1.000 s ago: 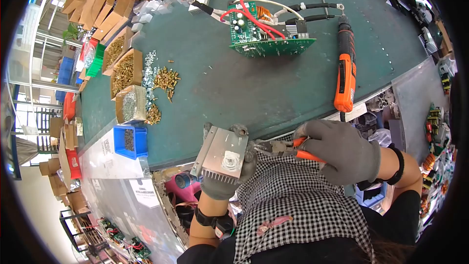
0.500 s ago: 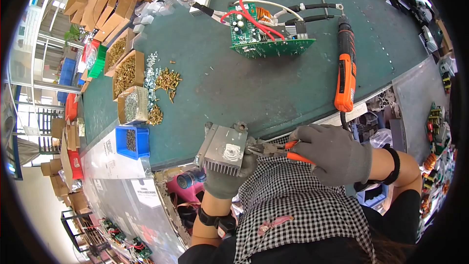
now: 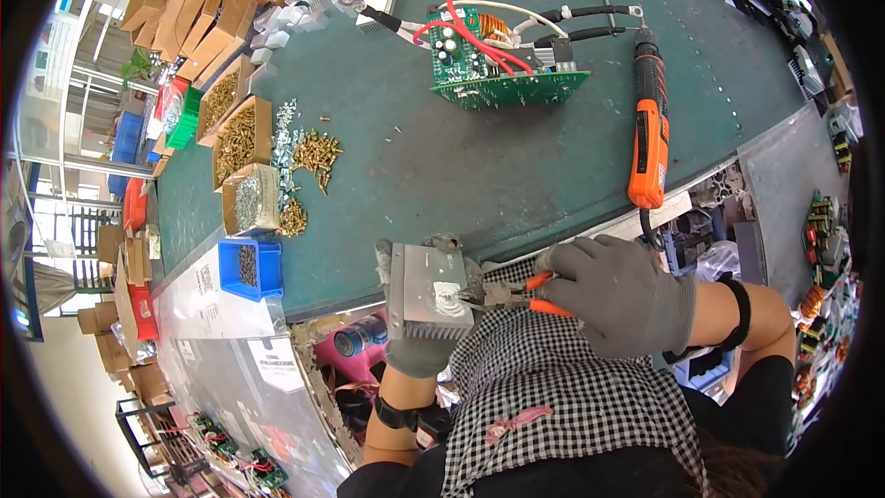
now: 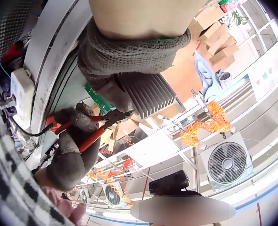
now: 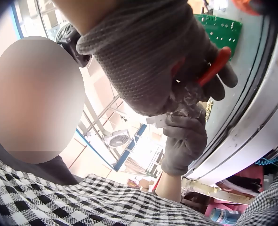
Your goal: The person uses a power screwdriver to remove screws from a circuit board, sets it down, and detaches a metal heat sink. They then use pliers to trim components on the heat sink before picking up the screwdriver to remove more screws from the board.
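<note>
In the head view my gloved left hand [image 3: 419, 359] grips a finned metal heat sink [image 3: 415, 277], flat face up and fins toward my body. A patch of white paste [image 3: 449, 292] lies on that face. My gloved right hand [image 3: 613, 297] holds pliers with orange handles [image 3: 551, 307], their tips right at the paste patch. The left wrist view shows the heat sink's dark fins [image 4: 150, 94] beneath the glove, and the pliers' head [image 4: 114, 117] close to the thumb. From the right wrist, an orange handle [image 5: 215, 66] sticks out between the gloved fingers.
Across the green bench [image 3: 406, 166] stands a circuit board assembly [image 3: 507, 88] with red wires. An orange electric screwdriver [image 3: 650, 143] lies to its right. Boxes of screws [image 3: 237, 148], loose brass screws [image 3: 316, 155] and a blue bin [image 3: 249, 267] line the left side.
My right hand has moved left with the pliers, bringing their tips from the heat sink's edge onto the paste. The heat sink has shifted slightly toward my body and turned a little.
</note>
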`<state>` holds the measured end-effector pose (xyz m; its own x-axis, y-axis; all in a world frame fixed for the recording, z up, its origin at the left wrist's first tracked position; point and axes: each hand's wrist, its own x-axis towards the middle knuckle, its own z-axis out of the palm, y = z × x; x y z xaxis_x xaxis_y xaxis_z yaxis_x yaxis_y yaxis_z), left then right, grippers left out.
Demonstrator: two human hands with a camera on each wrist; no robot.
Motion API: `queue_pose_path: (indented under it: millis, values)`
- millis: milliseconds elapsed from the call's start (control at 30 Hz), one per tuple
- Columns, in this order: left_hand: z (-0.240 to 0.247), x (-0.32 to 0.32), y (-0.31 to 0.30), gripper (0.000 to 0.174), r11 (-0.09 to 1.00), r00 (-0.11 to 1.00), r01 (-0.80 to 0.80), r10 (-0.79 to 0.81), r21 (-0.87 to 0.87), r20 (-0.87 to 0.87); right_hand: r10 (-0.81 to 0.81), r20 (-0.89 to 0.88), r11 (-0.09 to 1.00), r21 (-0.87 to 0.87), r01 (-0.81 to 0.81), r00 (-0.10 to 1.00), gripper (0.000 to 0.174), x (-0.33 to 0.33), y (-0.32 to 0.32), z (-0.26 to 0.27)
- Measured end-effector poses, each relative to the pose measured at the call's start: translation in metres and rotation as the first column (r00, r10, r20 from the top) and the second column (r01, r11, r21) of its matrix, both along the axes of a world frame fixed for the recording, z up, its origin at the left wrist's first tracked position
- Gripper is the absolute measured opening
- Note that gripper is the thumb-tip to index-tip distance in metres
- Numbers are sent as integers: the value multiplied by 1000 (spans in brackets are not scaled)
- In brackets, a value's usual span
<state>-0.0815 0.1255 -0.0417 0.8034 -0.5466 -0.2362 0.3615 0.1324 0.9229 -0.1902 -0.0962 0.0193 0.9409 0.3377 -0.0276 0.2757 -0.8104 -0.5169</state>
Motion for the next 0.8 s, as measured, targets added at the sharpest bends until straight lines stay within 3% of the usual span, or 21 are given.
queue_pose_path:
  millis: [33,67,133,233,333,433,533,633,800]
  values:
    - [3,0,-1,53,962,946,-69,-21,-265,-323,2,1,1000,-4,-2,1000,35,-1,0,0]
    - [6,1,-2,56,867,781,-250,-82,-431,-619,4,2,1000,-8,-4,1000,35,-2,1,0]
    - [10,7,-4,72,840,817,-191,-150,-507,-557,9,-3,1000,-14,-9,1000,34,-3,1,1]
    - [16,4,0,72,926,921,-79,-74,-369,-382,17,-3,1000,-15,-17,1000,33,-4,2,4]
    - [23,-1,-1,73,964,967,-119,58,-239,-247,14,22,1000,-16,-14,1000,32,-6,2,4]
    - [27,-5,-7,69,942,943,-266,211,-203,-257,8,40,1000,-19,-8,999,31,-8,4,5]
    - [29,-7,-7,68,960,972,-212,188,-183,-143,6,70,1000,-11,-5,998,30,-9,5,4]
    - [28,-7,0,78,989,994,-108,108,-103,-1,6,82,1000,-7,-5,997,30,-9,6,6]
    - [35,-11,-1,81,996,982,-94,94,-6,162,1,88,1000,28,-3,996,30,-11,8,-1]
